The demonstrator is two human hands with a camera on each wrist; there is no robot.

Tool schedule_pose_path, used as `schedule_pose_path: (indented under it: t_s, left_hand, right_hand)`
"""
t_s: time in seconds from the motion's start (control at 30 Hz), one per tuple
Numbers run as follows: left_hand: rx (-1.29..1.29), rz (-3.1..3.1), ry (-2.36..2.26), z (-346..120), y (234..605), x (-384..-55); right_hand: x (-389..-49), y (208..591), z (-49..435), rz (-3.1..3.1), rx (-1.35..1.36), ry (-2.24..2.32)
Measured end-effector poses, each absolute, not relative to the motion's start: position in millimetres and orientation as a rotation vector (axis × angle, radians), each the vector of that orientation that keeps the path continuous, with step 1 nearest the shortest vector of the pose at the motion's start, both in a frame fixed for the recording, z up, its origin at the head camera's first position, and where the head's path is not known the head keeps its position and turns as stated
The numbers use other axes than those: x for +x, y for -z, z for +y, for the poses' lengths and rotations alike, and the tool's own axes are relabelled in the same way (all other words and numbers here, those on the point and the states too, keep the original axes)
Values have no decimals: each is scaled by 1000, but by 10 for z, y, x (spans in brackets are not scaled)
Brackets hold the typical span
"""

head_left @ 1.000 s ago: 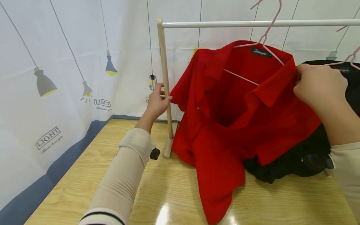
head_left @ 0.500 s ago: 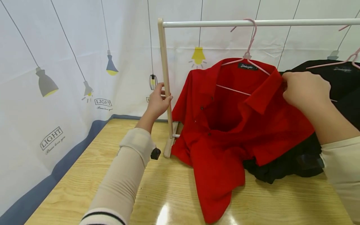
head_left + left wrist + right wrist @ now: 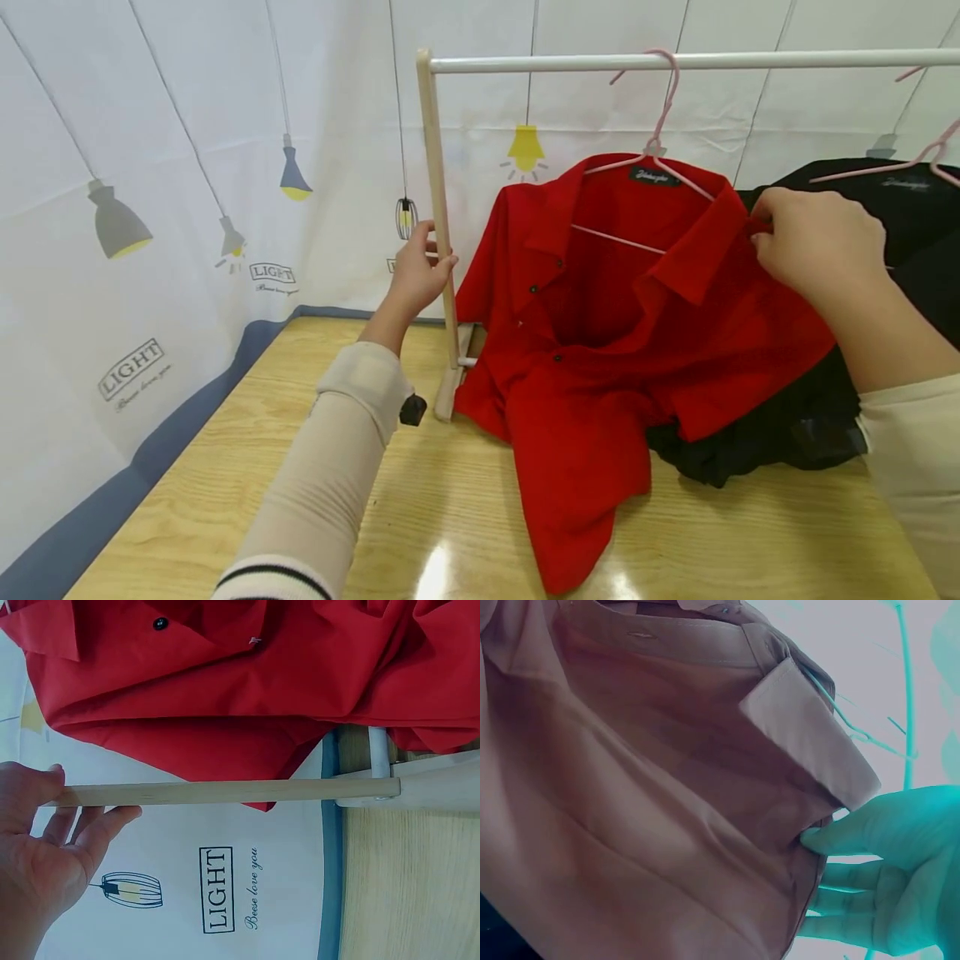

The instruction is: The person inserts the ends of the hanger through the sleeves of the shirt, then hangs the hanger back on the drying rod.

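Observation:
In the head view a red short-sleeved shirt (image 3: 577, 417) is on a pink hanger (image 3: 618, 239), whose hook loops over the white rail (image 3: 555, 64). Its front is partly unbuttoned, and its lower part drapes onto the table. My right hand (image 3: 821, 242) pinches the shirt at the shoulder beside the collar; the right wrist view shows the thumb (image 3: 825, 838) on the cloth, with odd colours. My left hand (image 3: 420, 271) grips the wooden post (image 3: 433, 158) of the rack, fingers behind it and thumb in front, as the left wrist view also shows (image 3: 45, 840).
Right of the red shirt a black garment (image 3: 832, 179) hangs on another pink hanger (image 3: 939, 150), its lower part on the wooden table (image 3: 300, 467). A white curtain (image 3: 330, 100) printed with lamps stands behind and to the left.
My right hand has moved down and left with the red shirt, and the hanger's hook, earlier above the rail, now hangs over it. The left hand has stayed on the post.

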State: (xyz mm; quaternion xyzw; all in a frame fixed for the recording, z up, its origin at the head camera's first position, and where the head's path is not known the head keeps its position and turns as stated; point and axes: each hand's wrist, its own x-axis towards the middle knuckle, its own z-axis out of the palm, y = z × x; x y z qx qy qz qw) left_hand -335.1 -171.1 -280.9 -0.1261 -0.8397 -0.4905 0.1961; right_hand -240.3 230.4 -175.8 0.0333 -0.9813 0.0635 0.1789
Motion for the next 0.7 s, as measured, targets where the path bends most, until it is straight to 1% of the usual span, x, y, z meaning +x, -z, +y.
schedule_pose_path:
  t_s: [0.2,0.53,0.7]
  left_hand:
    - [-329,-2360,1353,-1736,2822,-3345]
    - [-249,-2410,1212,-1841,2932,-3285]
    - [-246,-2413,1107,-1918,2991,-3183]
  right_hand:
    - [-2362,1833,2286,-2714,70,-192]
    - [-2237,1980,2257,-2563,193,-283]
    - [-2128,2088,2247,-2456,208,-328]
